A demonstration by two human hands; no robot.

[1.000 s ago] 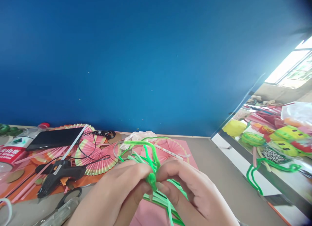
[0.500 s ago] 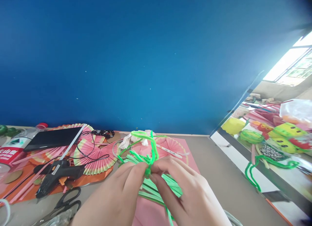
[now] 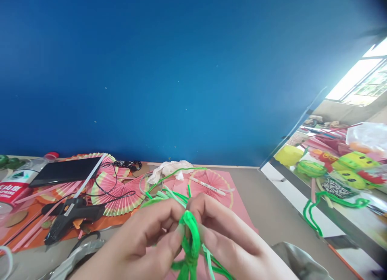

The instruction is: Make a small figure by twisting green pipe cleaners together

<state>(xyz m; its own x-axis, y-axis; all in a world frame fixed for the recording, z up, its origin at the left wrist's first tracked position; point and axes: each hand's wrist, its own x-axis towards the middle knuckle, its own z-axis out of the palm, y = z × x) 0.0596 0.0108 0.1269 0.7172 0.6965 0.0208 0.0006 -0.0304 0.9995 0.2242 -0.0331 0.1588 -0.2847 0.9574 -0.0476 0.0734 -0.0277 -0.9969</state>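
Observation:
Both hands meet at the bottom middle around a bundle of bright green pipe cleaners (image 3: 191, 239), bent into a loop at its top. My left hand (image 3: 142, 235) pinches it from the left, thumb against the loop. From the right, my right hand (image 3: 229, 235) grips the same piece between thumb and fingers. Loose green ends hang below the loop. Behind the knuckles lie more pale green pipe cleaners (image 3: 173, 196) on a pink sheet (image 3: 236, 203), partly hidden by the hands.
Left on the table are a black glue gun (image 3: 72, 215), a phone (image 3: 66, 171), a plastic bottle (image 3: 15, 187) and folded pink paper fans (image 3: 117, 193). A white marker (image 3: 208, 186) and crumpled tissue (image 3: 169, 170) lie behind the hands. A blue panel (image 3: 181, 78) rises at the back.
The green pipe cleaner piece has been turned so its loop now faces me and its ends point down. Both hands have shifted slightly lower, with the thumbs nearer me.

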